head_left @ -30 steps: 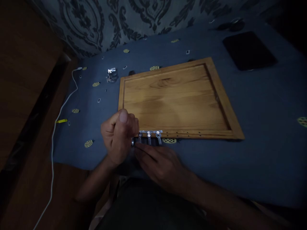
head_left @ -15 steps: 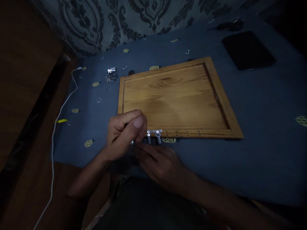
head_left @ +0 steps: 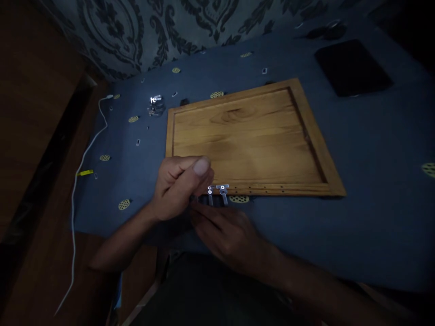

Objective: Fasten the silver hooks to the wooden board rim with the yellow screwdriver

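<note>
A framed wooden panel (head_left: 251, 140) lies on a blue patterned cloth, with small holes along its near edge. Over the near left corner, my left hand (head_left: 181, 186) is closed in a fist, thumb on top; whatever it holds is hidden. My right hand (head_left: 233, 235) is just below that edge, fingertips pinched together close under the left hand. A small dark bit shows between the two hands, too dim to name. Just right of the fist, two shiny metal brackets (head_left: 223, 188) with cross-head screws sit on the panel's edge, their arms sticking out toward me.
Shiny metal pieces (head_left: 157, 105) lie beyond the panel's left corner. A white cable (head_left: 83, 156) with a yellow tag (head_left: 85, 172) runs down the left side. At the back right lie a flat black object (head_left: 353, 68) and a dark item (head_left: 335, 31). A patterned surface (head_left: 204, 22) rises behind.
My left hand has shifted slightly right and turned a little, still closed. My right hand has barely moved. The panel and brackets keep their places.
</note>
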The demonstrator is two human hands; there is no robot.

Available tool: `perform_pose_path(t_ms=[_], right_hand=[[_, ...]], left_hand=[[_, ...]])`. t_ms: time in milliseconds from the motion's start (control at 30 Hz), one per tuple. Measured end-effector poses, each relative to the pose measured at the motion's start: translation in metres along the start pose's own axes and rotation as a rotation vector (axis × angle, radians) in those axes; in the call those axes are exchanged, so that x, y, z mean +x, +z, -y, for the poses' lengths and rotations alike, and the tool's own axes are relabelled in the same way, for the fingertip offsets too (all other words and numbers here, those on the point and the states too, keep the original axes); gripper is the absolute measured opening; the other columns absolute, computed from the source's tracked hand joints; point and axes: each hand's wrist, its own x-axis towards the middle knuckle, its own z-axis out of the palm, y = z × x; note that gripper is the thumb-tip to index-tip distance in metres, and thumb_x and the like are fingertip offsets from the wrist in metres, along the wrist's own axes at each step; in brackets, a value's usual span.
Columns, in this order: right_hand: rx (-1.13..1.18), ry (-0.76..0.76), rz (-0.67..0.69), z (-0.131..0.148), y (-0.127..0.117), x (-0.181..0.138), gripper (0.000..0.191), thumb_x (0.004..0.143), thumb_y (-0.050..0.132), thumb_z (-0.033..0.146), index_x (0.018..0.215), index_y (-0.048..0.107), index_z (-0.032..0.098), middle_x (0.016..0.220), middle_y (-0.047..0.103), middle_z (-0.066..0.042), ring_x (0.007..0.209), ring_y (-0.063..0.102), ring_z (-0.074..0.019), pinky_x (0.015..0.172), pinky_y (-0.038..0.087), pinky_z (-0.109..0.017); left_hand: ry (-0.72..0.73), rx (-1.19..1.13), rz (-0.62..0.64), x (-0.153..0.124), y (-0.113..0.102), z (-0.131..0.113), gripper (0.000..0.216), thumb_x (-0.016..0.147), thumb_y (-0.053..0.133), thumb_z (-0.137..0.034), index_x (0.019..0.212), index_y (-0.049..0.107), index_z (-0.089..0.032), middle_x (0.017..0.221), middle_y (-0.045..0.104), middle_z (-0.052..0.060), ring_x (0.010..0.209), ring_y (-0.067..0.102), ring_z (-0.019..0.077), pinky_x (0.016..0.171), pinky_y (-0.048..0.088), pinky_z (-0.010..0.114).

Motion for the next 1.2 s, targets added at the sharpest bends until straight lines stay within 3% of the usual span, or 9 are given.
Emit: perform_pose_path(t_ms=[267,633,800,1200], right_hand=[[0.026,0.011,0.031,-0.001,-0.002,0.0,0.027,0.1,0.052,0.009,0.115,0.075,0.006,0.117,0.078,-0.017,0.086,0.078,-0.0219,0.069,0.065,-0.033],[0.014,0.019,0.029,0.0,-0.001,-0.002,0.026,0.101,0.052,0.01,0.112,0.076,0.009,0.12,0.078,-0.017,0.092,0.078,-0.0213,0.074,0.066,-0.032],[0.001,0.012,0.027,0.0,-0.001,-0.002,0.027,0.1,0.052,0.01,0.113,0.076,0.008,0.12,0.078,-0.017,0.09,0.078,-0.0214,0.073,0.066,-0.033],[-0.001,0.002,0.006,0.0,-0.002,0.0,0.026,0.1,0.052,0.009,0.112,0.075,0.007,0.117,0.078,-0.017,0.088,0.078,-0.0221,0.07,0.064,-0.032]], left_hand=[[0.12,0.047,-0.079,-0.004,0.008,0.005,0.049,0.108,0.048,-0.033,0.063,0.037,-0.018,0.055,0.034,-0.004,0.047,0.026,0.0066,0.046,0.027,0.022],[0.126,0.065,-0.299,-0.002,0.019,0.002,0.056,0.104,0.058,-0.044,0.061,0.035,-0.017,0.053,0.032,-0.005,0.045,0.026,0.0051,0.044,0.026,0.021],[0.137,0.059,-0.342,0.0,0.021,0.001,0.059,0.103,0.057,-0.05,0.06,0.032,-0.017,0.052,0.029,-0.005,0.044,0.026,0.0049,0.043,0.024,0.022],[0.034,0.052,-0.15,0.002,0.008,0.002,0.053,0.104,0.058,-0.04,0.059,0.043,-0.017,0.053,0.04,-0.003,0.048,0.036,0.0067,0.047,0.03,0.022]])
